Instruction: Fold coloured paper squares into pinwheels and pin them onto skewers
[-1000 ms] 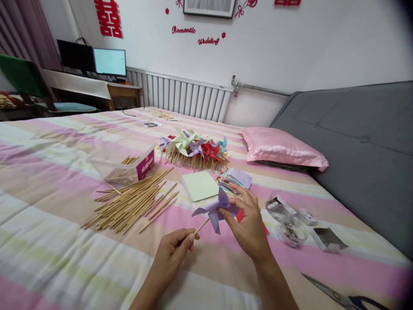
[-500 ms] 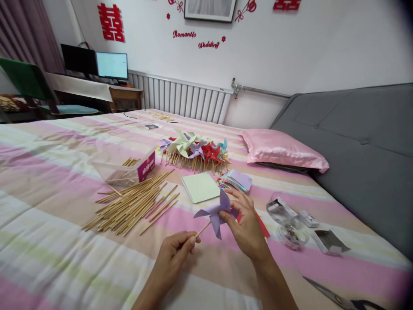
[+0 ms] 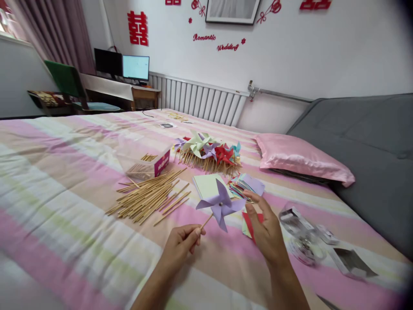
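My left hand (image 3: 182, 244) pinches the wooden stick of a lilac paper pinwheel (image 3: 220, 204), holding it up over the striped bedspread (image 3: 64, 181). My right hand (image 3: 266, 230) hovers just right of the pinwheel with fingers spread and nothing in it, its fingertips close to a blade. Under that hand lie red and pale paper squares (image 3: 249, 221). A loose pile of wooden sticks (image 3: 148, 198) lies to the left. A pale green paper square (image 3: 208, 185) and a stack of coloured papers (image 3: 247, 185) sit beyond the pinwheel.
A heap of finished pinwheels (image 3: 208, 153) lies further back, beside a clear box of sticks (image 3: 145, 165). A pink pillow (image 3: 300, 157) rests against the grey headboard (image 3: 371, 142). Clear plastic tubs and small boxes (image 3: 303, 234) sit at right. A desk with monitors (image 3: 124, 69) stands beyond.
My right hand has let go of the pinwheel's hub and drawn back to the right. The pinwheel now faces me on its stick. The view has shifted left.
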`<state>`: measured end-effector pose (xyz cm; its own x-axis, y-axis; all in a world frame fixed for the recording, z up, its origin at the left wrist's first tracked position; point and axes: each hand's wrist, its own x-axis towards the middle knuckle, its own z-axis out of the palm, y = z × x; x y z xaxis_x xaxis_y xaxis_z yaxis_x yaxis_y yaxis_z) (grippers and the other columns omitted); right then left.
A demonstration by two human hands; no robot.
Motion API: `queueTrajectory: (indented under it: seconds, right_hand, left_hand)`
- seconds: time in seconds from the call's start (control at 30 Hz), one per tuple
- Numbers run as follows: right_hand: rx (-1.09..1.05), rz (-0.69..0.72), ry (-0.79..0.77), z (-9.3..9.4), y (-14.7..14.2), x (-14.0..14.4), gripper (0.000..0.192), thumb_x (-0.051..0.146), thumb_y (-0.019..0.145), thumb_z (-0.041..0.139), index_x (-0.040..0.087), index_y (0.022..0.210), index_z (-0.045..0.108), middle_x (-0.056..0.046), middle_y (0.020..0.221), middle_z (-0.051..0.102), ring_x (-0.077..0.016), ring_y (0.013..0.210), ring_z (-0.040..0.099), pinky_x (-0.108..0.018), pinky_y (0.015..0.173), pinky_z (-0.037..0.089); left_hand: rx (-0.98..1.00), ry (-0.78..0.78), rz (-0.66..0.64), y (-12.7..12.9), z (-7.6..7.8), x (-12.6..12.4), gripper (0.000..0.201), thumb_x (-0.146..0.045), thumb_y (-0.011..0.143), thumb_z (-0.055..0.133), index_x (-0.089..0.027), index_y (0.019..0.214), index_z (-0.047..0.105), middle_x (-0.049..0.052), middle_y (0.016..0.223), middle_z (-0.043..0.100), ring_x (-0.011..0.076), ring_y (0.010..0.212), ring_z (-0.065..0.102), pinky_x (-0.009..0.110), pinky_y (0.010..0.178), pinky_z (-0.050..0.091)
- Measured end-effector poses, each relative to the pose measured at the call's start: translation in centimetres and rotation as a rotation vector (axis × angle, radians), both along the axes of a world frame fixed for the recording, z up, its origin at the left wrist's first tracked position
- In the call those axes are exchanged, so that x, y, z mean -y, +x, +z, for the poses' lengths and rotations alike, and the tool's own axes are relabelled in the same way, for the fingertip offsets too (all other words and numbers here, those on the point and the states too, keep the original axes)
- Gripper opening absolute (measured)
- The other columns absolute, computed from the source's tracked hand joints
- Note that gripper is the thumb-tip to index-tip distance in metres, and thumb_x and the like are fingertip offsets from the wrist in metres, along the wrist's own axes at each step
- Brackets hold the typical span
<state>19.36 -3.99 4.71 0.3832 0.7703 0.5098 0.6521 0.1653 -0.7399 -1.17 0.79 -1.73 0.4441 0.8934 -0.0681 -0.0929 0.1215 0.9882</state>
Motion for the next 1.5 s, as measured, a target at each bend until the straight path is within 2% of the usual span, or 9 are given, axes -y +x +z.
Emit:
queueTrajectory:
  seconds: [0.23,0.47,0.83,0.93,1.03,1.17,1.27,1.37,1.5]
  right_hand:
    - [-0.079,-0.011,-0.027,-0.1,-0.3,-0.3,0.03,0.044,0.087,0.047,0.026,0.103,0.065,-0.005,0.11,0.067,-0.0261,0.109,0.057,-0.044,0.096,0.037]
    - [-0.126,-0.104,-0.023,-0.9,-0.2,-0.5,0.03,0.048,0.08,0.057,0.022,0.086,0.071,-0.007,0.094,0.071,-0.028,0.094,0.061,-0.044,0.089,0.041]
    - [-0.113,0.031,-0.093,-0.6,-1.0,-0.4,0.026,0.044,0.08,0.059,0.023,0.083,0.073,-0.006,0.093,0.072,-0.0277,0.095,0.062,-0.044,0.091,0.04]
    - [-0.149,0.034,-0.075,-0.4,-1.3,-0.4,0.026,0.043,0.079,0.059,0.023,0.091,0.072,-0.007,0.099,0.071,-0.0278,0.1,0.061,-0.045,0.093,0.039]
    - [-0.244,0.035,-0.038,-0.4,-1.6,-0.4,0.042,0.041,0.077,0.063,0.022,0.114,0.061,-0.01,0.105,0.068,-0.0265,0.102,0.06,-0.045,0.092,0.041]
    - [-0.467,0.083,-0.063,-0.7,-2.2,-0.5,0.061,0.043,0.072,0.068,0.019,0.125,0.048,-0.007,0.088,0.067,-0.0225,0.085,0.063,-0.038,0.078,0.048]
    - [-0.574,0.13,-0.088,-0.8,-2.7,-0.7,0.059,0.042,0.07,0.07,0.018,0.12,0.05,-0.002,0.073,0.063,-0.0201,0.074,0.062,-0.033,0.068,0.049]
    - [-0.609,0.051,0.0,-0.9,-2.6,-0.9,0.05,0.041,0.071,0.07,0.018,0.112,0.057,-0.003,0.076,0.065,-0.0186,0.072,0.062,-0.032,0.067,0.049]
    - [-0.57,-0.028,0.025,-1.1,-1.9,-1.0,0.03,0.041,0.071,0.069,0.017,0.088,0.067,-0.005,0.082,0.069,-0.0175,0.072,0.062,-0.03,0.067,0.049]
  left_hand:
    - [0.009,-0.019,0.0,0.1,0.3,0.2,0.038,-0.049,0.075,0.063,-0.012,0.078,0.071,-0.002,0.054,0.048,0.0068,0.049,0.039,0.02,0.048,0.029]
    - [0.008,-0.028,-0.013,-0.1,0.6,0.3,0.044,-0.054,0.071,0.064,-0.011,0.074,0.07,-0.002,0.053,0.049,0.0066,0.045,0.037,0.021,0.046,0.026]
    - [0.095,-0.07,0.055,-0.3,0.8,0.2,0.033,-0.044,0.075,0.065,-0.012,0.077,0.07,-0.002,0.055,0.047,0.0077,0.05,0.039,0.021,0.049,0.028]
    - [0.111,-0.079,0.061,-0.3,0.8,0.2,0.032,-0.043,0.075,0.065,-0.011,0.077,0.07,-0.003,0.054,0.047,0.0071,0.049,0.038,0.021,0.048,0.027]
    - [0.127,-0.08,0.072,-0.2,0.8,0.3,0.032,-0.043,0.073,0.067,-0.011,0.076,0.07,-0.002,0.055,0.048,0.0064,0.048,0.037,0.021,0.048,0.026]
    - [0.12,-0.089,0.088,0.0,1.0,0.5,0.032,-0.043,0.073,0.067,-0.012,0.076,0.071,-0.002,0.057,0.05,0.0059,0.047,0.037,0.021,0.048,0.025]
    - [0.107,-0.087,0.093,0.1,1.2,0.6,0.032,-0.044,0.073,0.067,-0.012,0.075,0.071,-0.001,0.058,0.051,0.0064,0.048,0.037,0.021,0.048,0.025]
    - [0.106,-0.086,0.096,0.1,1.3,0.6,0.032,-0.044,0.074,0.066,-0.012,0.075,0.071,-0.001,0.059,0.051,0.0065,0.048,0.037,0.021,0.048,0.026]
    - [0.097,-0.086,0.083,0.1,1.4,0.6,0.032,-0.044,0.074,0.067,-0.012,0.077,0.071,-0.001,0.059,0.052,0.0068,0.049,0.038,0.021,0.048,0.028]
